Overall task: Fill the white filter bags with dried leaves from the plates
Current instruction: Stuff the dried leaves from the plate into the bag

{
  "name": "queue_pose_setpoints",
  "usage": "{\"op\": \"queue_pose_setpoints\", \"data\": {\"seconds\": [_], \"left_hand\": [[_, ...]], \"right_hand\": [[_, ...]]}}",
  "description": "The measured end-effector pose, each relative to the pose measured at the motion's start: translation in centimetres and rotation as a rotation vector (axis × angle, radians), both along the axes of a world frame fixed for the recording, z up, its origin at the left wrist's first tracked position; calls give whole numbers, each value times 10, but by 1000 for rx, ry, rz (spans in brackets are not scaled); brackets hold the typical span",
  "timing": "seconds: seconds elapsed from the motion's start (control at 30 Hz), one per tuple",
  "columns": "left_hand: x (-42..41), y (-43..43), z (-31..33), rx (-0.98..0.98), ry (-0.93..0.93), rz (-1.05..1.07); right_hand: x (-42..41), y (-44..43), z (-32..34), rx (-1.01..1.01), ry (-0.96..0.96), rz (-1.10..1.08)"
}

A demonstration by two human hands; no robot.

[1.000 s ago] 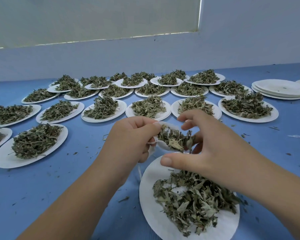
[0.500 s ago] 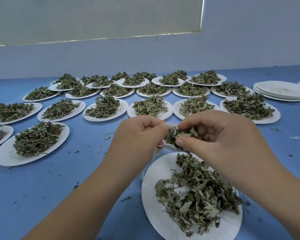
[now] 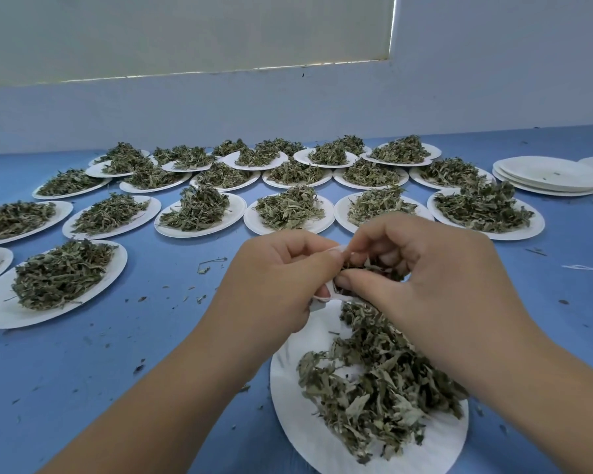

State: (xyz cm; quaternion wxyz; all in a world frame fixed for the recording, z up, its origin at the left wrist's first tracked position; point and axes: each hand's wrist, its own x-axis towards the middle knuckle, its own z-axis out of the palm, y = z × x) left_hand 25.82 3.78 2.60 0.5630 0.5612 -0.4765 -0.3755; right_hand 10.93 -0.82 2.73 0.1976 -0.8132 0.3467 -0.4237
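Your left hand (image 3: 281, 278) pinches the white filter bag (image 3: 329, 292) just above the near plate (image 3: 288, 388); your right hand (image 3: 425, 268) is clenched on dried leaves (image 3: 367, 266) at its mouth. More full plates (image 3: 199, 213) sit far across the blue table (image 3: 134, 336).

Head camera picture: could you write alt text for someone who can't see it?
Two hands, left hand and right hand, stuff dried leaves into a small white bag above a plate of leaves. Many more leaf-filled plates cover the blue table behind.
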Motion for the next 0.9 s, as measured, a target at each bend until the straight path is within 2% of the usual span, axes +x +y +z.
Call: {"op": "queue_pose_setpoints", "data": {"seconds": [0.2, 0.37, 0.5, 0.67, 0.8, 0.9], "left_hand": [[1, -1, 0, 18, 38, 6], [3, 0, 0, 10, 67, -36], [2, 0, -1, 10, 68, -60], [5, 0, 2, -5, 75, -36], [6, -1, 2, 1, 67, -15], [4, 0, 2, -23, 4, -7]], "right_hand": [[-3, -2, 4, -36, -83, 122], [-2, -3, 3, -193, 60, 89], [-2, -5, 3, -204, 153, 113], [-7, -9, 6, -37, 79, 232], [-5, -14, 6, 117, -36, 224], [-4, -19, 6, 229, -50, 177]]}}
